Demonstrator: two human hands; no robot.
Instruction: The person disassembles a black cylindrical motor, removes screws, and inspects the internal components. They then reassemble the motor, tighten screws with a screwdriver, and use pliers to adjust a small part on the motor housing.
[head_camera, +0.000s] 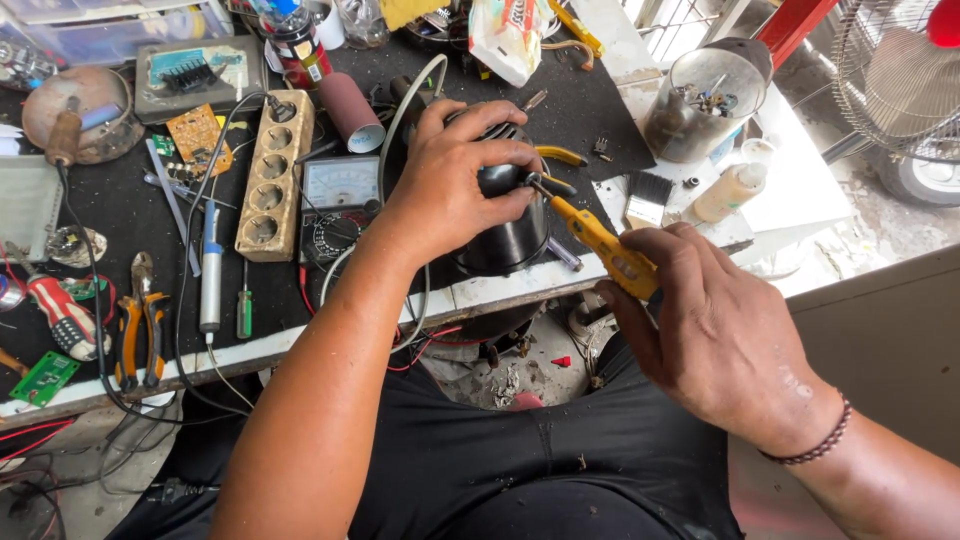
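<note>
In the middle of the frame, a black motor (505, 235) is gripped from above by the left hand (455, 180), whose fingers are curled around its top. A yellow screwdriver (600, 245) is held by the right hand (715, 335), fingers closed on the handle; its tip is placed on the motor. A white power strip (272, 180) and orange pliers (140, 325) are seen on the left of the workbench (120, 215).

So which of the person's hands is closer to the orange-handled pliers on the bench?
The left hand. It rests on the black motor, right of the pliers. The right hand, holding a yellow screwdriver, is farther right still.
</note>
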